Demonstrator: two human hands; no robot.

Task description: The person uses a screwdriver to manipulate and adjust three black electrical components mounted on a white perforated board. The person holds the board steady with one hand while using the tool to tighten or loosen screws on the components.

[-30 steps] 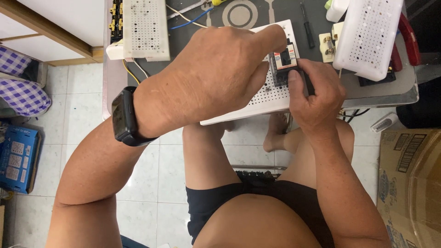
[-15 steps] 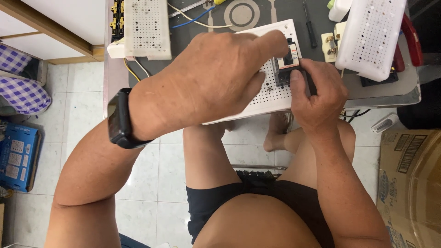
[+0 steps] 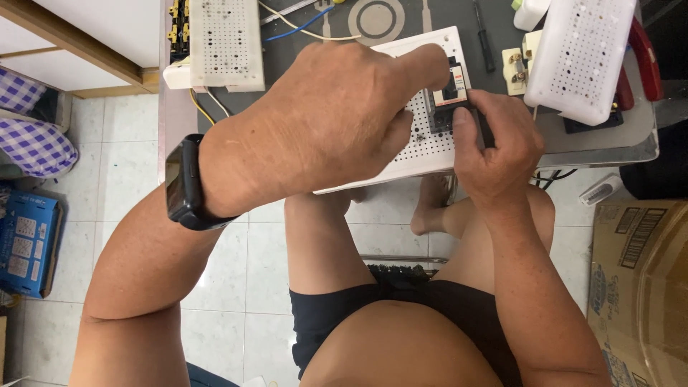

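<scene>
At a cluttered grey workbench (image 3: 401, 29), the left hand (image 3: 322, 122) steadies a white perforated board (image 3: 430, 140) while the right hand (image 3: 494, 147) pinches a black tool (image 3: 487, 129) against the circuit breaker (image 3: 450, 89).

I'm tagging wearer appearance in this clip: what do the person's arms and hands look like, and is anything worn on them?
Both arms are bare, with no sleeves or gloves. The left hand has a black smartwatch with a dark band on its wrist. The right hand and its wrist carry nothing. No rings show on either hand.
</scene>
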